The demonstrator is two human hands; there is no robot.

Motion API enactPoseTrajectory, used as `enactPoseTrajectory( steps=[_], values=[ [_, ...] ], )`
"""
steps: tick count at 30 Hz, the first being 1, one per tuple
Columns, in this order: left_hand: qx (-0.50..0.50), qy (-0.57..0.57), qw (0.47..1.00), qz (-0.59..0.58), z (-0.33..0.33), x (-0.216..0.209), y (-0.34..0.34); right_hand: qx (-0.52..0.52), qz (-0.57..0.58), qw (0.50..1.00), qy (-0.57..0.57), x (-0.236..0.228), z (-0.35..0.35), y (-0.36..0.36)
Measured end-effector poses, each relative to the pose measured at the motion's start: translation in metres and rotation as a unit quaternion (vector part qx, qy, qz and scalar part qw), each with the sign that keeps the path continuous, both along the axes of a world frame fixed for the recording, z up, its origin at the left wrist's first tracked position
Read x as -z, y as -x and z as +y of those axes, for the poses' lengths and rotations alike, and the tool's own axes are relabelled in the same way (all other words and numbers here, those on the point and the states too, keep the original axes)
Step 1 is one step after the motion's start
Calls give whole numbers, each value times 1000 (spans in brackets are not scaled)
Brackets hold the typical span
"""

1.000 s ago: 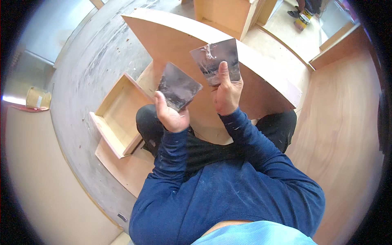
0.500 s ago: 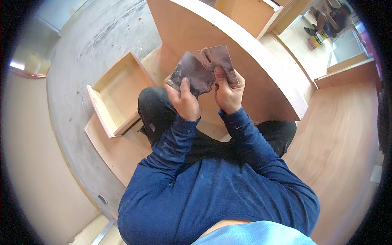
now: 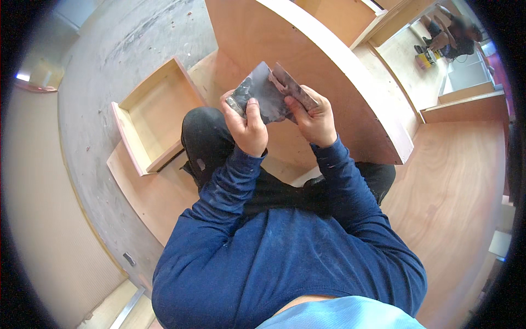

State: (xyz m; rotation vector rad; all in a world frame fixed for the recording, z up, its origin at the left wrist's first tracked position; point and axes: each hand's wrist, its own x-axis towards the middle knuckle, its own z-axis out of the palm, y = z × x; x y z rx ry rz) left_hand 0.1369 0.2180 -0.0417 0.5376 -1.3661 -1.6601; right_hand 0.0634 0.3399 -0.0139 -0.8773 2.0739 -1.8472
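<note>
My left hand (image 3: 247, 130) is closed on a flat grey putty scraper (image 3: 262, 98), thumb on its upper face. Dark smears and crusted residue mark that plate, mostly near the thumb. A second putty scraper (image 3: 298, 92) is gripped in my right hand (image 3: 319, 119), tilted so its face shows narrowly. Pinkish-brown paste (image 3: 276, 83) clings along its edge, against or just over the left plate. The fingers beneath both plates are mostly hidden. Both hands are above my bent knees, in front of a large curved wooden panel (image 3: 334, 82).
An open wooden drawer (image 3: 159, 98) rests at the left on a wooden board (image 3: 137, 192). Grey concrete floor (image 3: 98, 126) stretches beyond it. Another wooden panel (image 3: 449, 170) lies to the right. At the far upper right, a person (image 3: 457, 35) sits beside a yellow bucket (image 3: 426, 59).
The scraper in my right hand has turned from nearly face-up to a steep tilt, and that hand has shifted slightly right. The left plate appears flatter and lighter.
</note>
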Motion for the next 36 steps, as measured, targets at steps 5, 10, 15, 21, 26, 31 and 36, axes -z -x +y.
enactPoseTrajectory(
  steps=[5,10,15,21,26,31,36],
  values=[
    [-1,-7,1000,5,1,-6,-1,-68,0,995,-79,-15,11,12],
    [104,10,994,23,-8,-10,-4,-209,-23,954,-213,-26,25,32],
    [52,-103,990,84,-4,-23,1,1,-106,991,84,-12,13,16],
    [77,-218,972,49,4,-19,-2,143,-159,927,310,10,-15,7],
    [40,-168,985,18,16,-12,3,76,-190,881,427,29,-28,-3],
    [-12,-150,987,57,12,-5,5,12,-156,946,284,3,-23,-10],
    [-14,-149,989,21,0,-17,2,-41,-173,972,156,8,-13,2]
  ],
)
